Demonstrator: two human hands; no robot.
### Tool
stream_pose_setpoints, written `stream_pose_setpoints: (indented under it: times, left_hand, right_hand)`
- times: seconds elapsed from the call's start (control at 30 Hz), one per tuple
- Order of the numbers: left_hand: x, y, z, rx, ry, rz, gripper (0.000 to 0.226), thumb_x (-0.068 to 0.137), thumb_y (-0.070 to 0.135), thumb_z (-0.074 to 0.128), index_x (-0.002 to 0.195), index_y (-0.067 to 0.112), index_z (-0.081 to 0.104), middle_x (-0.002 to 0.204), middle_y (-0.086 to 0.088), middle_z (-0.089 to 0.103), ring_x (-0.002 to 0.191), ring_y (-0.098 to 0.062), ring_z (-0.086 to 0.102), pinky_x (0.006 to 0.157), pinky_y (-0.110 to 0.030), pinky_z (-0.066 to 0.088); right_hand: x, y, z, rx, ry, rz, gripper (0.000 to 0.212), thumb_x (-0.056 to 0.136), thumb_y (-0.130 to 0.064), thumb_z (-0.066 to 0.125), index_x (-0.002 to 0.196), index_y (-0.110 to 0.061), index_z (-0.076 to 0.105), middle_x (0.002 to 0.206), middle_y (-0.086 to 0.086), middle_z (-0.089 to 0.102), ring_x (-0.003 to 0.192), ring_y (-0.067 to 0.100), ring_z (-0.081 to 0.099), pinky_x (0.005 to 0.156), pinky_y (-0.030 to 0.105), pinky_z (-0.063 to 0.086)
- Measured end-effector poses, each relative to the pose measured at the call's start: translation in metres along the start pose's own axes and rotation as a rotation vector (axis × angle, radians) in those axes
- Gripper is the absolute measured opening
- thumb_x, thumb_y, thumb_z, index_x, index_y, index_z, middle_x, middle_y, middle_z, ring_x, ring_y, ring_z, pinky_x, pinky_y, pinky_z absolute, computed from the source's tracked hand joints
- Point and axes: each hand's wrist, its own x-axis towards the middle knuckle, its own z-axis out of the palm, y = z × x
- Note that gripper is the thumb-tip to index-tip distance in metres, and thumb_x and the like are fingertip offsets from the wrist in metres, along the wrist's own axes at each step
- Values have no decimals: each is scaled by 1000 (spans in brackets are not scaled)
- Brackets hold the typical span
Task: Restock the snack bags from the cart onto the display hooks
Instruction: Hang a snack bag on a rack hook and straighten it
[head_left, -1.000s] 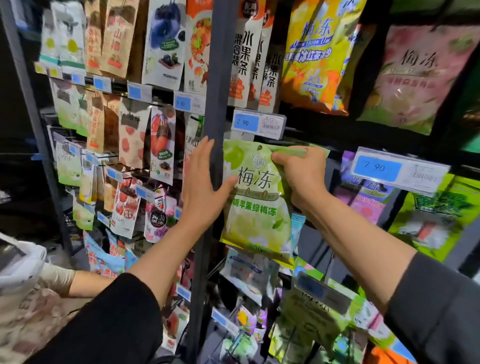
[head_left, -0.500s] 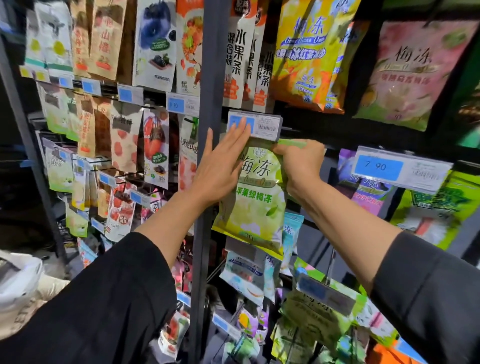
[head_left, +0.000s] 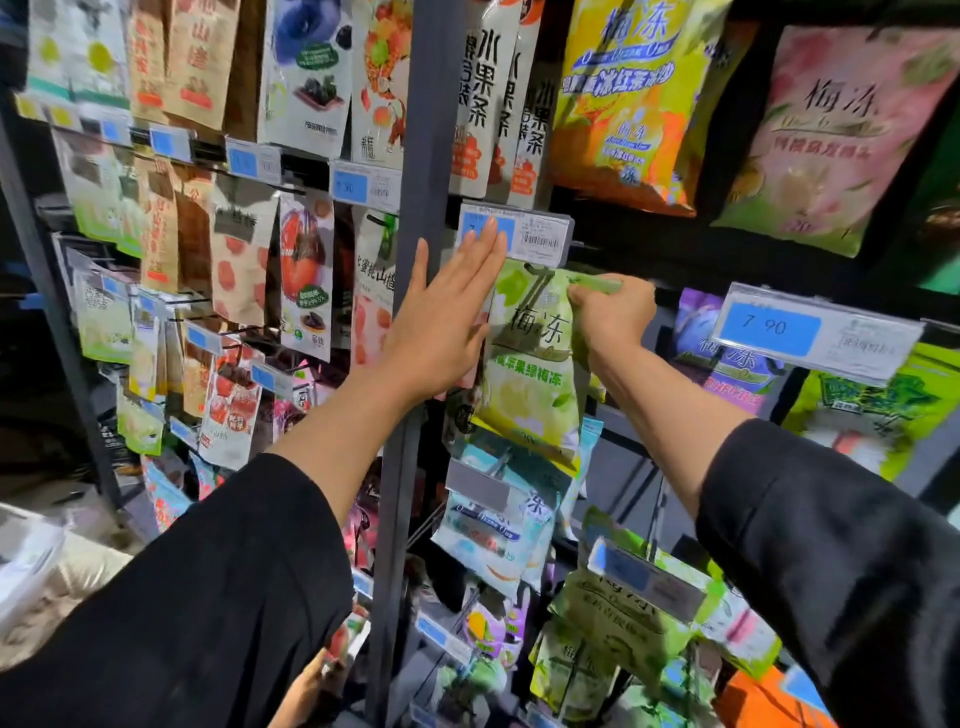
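Observation:
A light green snack bag (head_left: 530, 374) hangs at the middle of the display, just right of the dark upright post (head_left: 431, 156). My right hand (head_left: 610, 314) pinches the bag's top edge below a display hook (head_left: 537, 270). My left hand (head_left: 449, 312) lies flat with straight fingers, fingertips pushing up the price tag holder (head_left: 519, 231) above the bag, palm against the bag's left side. Whether the bag's hole sits on the hook is hidden by the tag and my hands.
Rows of hanging snack bags fill the rack: brown and white ones (head_left: 244, 260) to the left, a yellow bag (head_left: 628, 104) and a pink bag (head_left: 826, 140) above, a pale blue bag (head_left: 498, 525) below. A second price tag (head_left: 815, 332) juts out on the right.
My left hand slid from the post up to the price tag and lifted it. The green bag moved up under the tag while my right hand kept hold of its top.

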Motion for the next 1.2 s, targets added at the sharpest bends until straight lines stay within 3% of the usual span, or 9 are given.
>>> stream_pose_setpoints:
  times: [0.2,0.3,0.4,0.57,0.67,0.8,1.0,1.1,1.2]
  left_hand:
    - [-2,4,9,10,52,-15,83,89,5,56,153,12,4,162,-5,0,149,-19,4,115,-47,-15]
    - [-5,10,19,14,114,-19,82,84,2,55,153,8,11,161,-9,8,149,-22,10,117,-53,-8]
    - [-18,34,35,-90,174,-135,78,85,0,51,153,6,12,161,-10,10,149,-22,9,117,-52,-3]
    - [-59,118,55,-348,79,-185,78,83,2,58,151,8,22,159,-10,19,147,-25,18,118,-50,4]
    - [-85,185,62,-547,-3,-196,68,84,9,61,147,7,34,152,-12,36,140,-29,33,116,-54,21]
    - [-118,302,64,-783,-78,-146,51,86,12,53,135,2,47,127,-17,58,116,-34,56,99,-45,43]
    - [-180,540,26,-1080,-334,27,19,92,18,54,104,11,65,79,0,66,74,-19,64,67,-27,44]
    - [-224,659,4,-1156,-464,242,13,88,8,61,97,11,70,89,-9,70,83,-25,65,72,-25,38]
    - [-271,759,-22,-1277,-650,356,22,83,0,65,104,4,70,101,-16,69,94,-31,65,84,-29,43]
  right_hand:
    - [27,19,4,21,-30,56,34,70,-9,80,50,-20,53,58,-8,57,71,17,58,68,37,51]
    - [35,30,-1,-15,-16,47,16,71,-20,81,71,-13,67,79,2,68,84,24,67,82,39,55]
    - [22,44,-17,-86,26,66,47,77,-29,78,112,-2,60,99,4,60,94,18,57,92,34,46]
    - [-47,78,-87,-46,53,111,36,81,-14,76,108,-1,57,91,7,56,88,19,57,82,26,44]
    - [-94,88,-160,-95,49,76,21,83,-6,72,98,-7,58,74,0,54,65,8,50,64,12,38]
    - [-149,101,-293,-159,163,82,27,83,-2,70,108,4,61,86,6,60,73,11,56,66,3,42]
    - [-251,121,-550,-436,539,113,16,84,-11,70,97,-5,66,78,3,65,70,16,61,74,30,51]
    - [-319,124,-670,-602,704,197,19,81,-20,69,97,-10,66,85,8,70,79,29,66,77,44,53]
    - [-383,120,-765,-717,857,310,20,83,-20,69,100,-10,68,94,11,71,90,28,66,81,38,49]
